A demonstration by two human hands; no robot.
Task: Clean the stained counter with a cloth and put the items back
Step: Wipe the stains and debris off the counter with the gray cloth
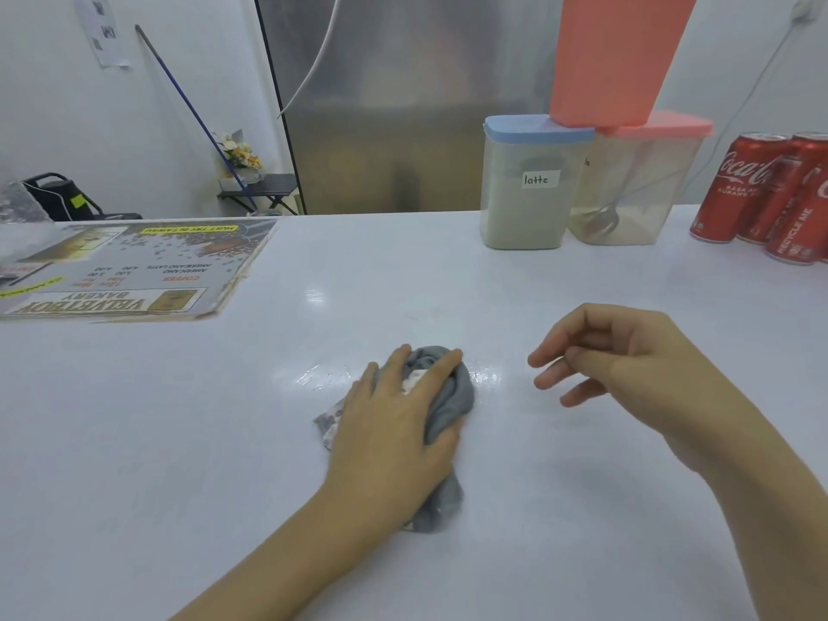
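Counter, cloth lengthwise (near-far)

My left hand grips the bunched grey cloth on the white counter, wet streaks beside it; my right hand hovers loosely curled, empty, to its right.

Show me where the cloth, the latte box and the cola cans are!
cloth (452, 396): head view, on its grey bunched top beside the fingers.
latte box (522, 208): head view, on its clear front wall.
cola cans (735, 190): head view, on the leftmost can's red side.
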